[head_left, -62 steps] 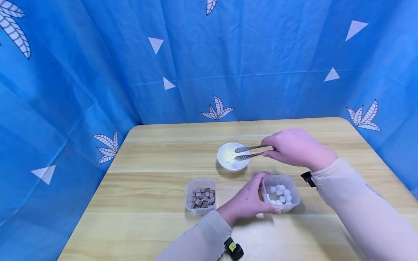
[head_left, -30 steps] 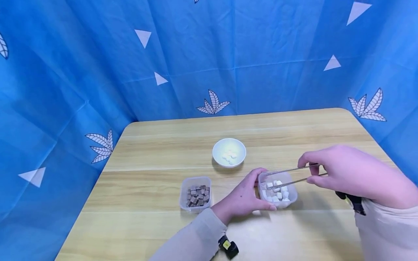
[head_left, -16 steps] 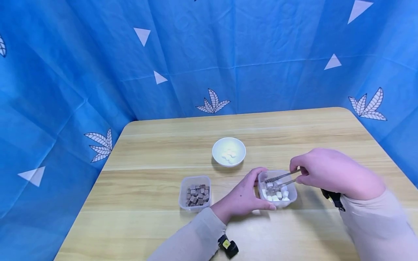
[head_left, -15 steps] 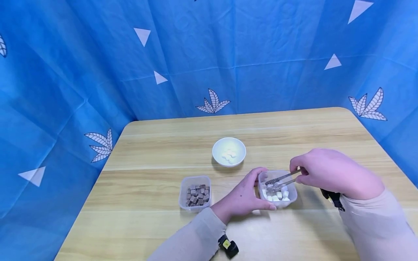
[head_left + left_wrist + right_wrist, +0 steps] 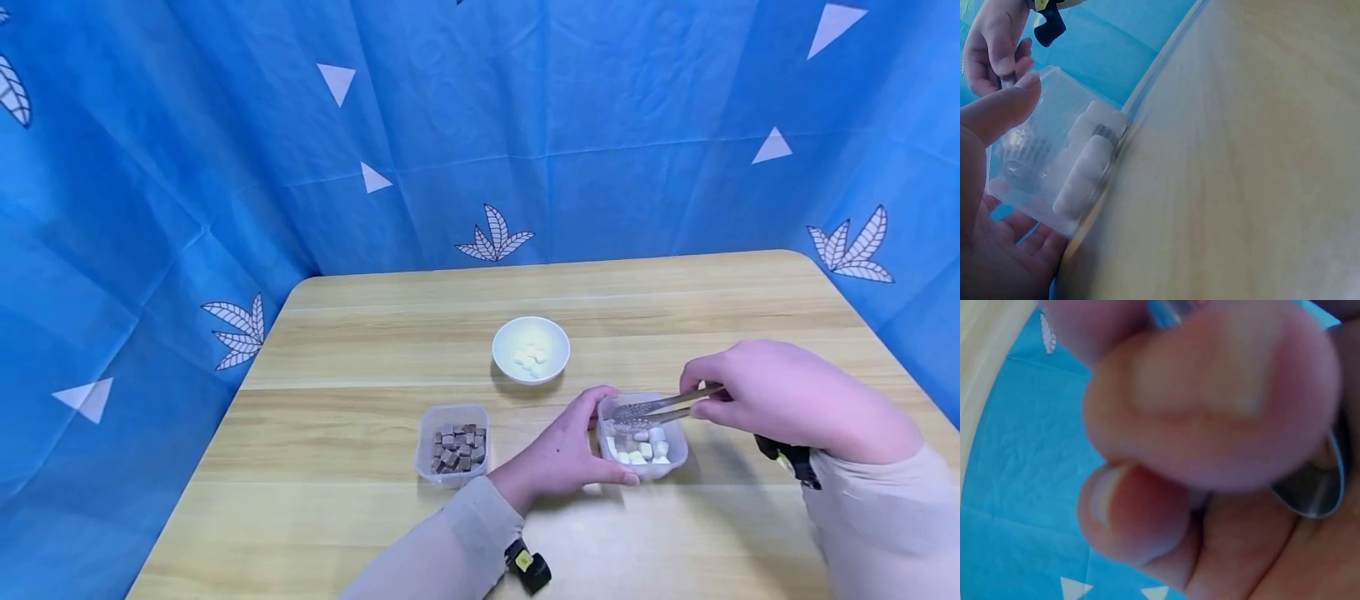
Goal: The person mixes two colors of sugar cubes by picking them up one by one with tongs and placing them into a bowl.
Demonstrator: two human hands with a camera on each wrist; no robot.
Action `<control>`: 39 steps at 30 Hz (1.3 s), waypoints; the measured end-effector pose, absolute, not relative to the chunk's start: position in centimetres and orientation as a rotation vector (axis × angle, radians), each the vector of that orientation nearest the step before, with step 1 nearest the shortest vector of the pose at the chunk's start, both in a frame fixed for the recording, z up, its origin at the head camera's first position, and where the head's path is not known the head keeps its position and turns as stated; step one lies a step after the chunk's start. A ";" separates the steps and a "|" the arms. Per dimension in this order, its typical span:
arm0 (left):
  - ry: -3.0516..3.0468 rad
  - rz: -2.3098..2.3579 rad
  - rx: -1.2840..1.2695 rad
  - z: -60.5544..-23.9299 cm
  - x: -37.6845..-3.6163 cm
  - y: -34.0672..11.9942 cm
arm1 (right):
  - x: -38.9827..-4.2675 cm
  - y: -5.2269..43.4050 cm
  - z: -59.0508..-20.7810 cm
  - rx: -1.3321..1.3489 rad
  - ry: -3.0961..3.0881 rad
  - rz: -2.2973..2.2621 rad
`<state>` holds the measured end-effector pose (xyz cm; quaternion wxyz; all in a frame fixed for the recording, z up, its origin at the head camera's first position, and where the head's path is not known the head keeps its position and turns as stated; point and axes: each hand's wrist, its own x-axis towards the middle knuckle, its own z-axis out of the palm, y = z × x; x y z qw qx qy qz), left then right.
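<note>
Right hand (image 5: 795,402) grips slim metal tongs (image 5: 660,405), left hand (image 5: 564,450) grips clear square plastic tub (image 5: 662,471); a loose pinch could drop rounded white cubes (image 5: 659,447).

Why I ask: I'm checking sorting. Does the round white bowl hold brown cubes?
No, only small white pieces show inside the round white bowl.

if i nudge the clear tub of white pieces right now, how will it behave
Probably light and slightly flexible: the clear tub has see-through, thin-looking walls. It seems unlikely to tip, being squat with the white pieces low inside. It may barely slide while the left hand holds its side.
</note>
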<state>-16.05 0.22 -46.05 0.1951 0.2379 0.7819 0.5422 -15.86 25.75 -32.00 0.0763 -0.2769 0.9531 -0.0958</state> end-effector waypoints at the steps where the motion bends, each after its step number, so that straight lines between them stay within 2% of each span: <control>1: 2.198 1.515 0.672 -46.1 -16.1 0.2 | -15.8 26.0 -31.9 -0.835 2.861 -0.292; 9: 2.229 1.475 0.665 -46.0 -16.0 0.4 | -15.4 26.9 -31.2 -0.918 2.931 -0.356; 15: 2.156 1.549 0.695 -46.0 -16.2 0.6 | -16.1 26.6 -31.4 -1.031 2.947 -0.504; 22: 2.211 1.513 0.667 -45.9 -16.1 0.7 | -16.8 26.8 -30.8 -1.039 2.937 -0.569; 34: 2.202 1.511 0.661 -46.1 -16.3 0.3 | -22.4 23.3 -30.8 -1.117 2.936 -0.387; 39: 2.193 1.523 0.673 -46.2 -16.2 0.4 | -23.7 21.5 -31.2 -1.163 2.924 -0.354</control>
